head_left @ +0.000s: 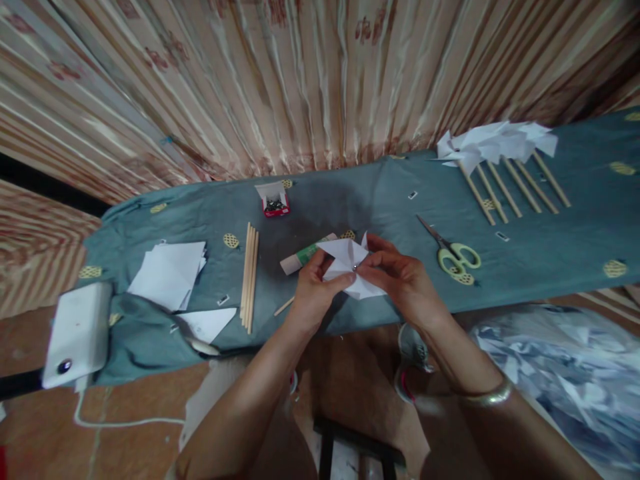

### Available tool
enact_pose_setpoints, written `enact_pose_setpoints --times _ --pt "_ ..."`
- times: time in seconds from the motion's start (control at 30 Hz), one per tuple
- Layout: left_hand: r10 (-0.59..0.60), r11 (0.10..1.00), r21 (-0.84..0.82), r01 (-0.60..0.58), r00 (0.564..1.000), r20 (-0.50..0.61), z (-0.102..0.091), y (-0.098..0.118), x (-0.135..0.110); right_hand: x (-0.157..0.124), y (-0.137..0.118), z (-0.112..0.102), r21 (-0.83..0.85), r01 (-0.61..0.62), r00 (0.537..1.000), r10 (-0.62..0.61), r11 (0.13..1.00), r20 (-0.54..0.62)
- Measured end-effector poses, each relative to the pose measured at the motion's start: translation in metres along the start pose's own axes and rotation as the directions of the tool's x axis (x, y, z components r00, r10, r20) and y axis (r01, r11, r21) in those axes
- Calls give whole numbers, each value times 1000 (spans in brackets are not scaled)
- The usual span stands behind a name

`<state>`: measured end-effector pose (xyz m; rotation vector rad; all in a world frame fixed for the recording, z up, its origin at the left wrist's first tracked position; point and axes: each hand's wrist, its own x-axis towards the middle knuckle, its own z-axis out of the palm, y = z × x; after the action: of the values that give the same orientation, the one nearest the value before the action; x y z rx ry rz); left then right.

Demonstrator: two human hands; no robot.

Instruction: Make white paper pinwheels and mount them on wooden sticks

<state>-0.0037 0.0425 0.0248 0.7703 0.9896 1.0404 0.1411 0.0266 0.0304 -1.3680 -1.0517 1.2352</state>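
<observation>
A white paper pinwheel (345, 251) is held between both hands above the front of the table. My left hand (316, 287) is closed on its left side, thumb pressed on the paper near the middle. On the right, my right hand (400, 277) grips the pinwheel, with thumb and finger pinching at a small shiny tack (355, 268) in its centre. Behind the hands lies a tube with a green label (305, 255), partly covered by the paper. One wooden stick (284, 306) shows beside my left hand, its far end hidden.
Several wooden sticks (249, 280), white paper sheets (167, 273) and an open red tack box (274, 201) lie left. Scissors (453, 257) and several finished pinwheels (500, 147) lie right. A white power bank (77, 333) sits at the left edge. A plastic bag (565, 373) stands below right.
</observation>
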Motion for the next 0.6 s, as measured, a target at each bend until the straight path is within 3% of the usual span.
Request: enact_pose_setpoints --times 0.3,0.6 --pt "15 1000 -23 -15 1000 6 2 2 -1 -3 -4 2 123 -110 993 104 986 49" --pt "-16 998 -56 16 1000 -1 3 1 -3 -4 -4 3 114 -70 996 63 991 67"
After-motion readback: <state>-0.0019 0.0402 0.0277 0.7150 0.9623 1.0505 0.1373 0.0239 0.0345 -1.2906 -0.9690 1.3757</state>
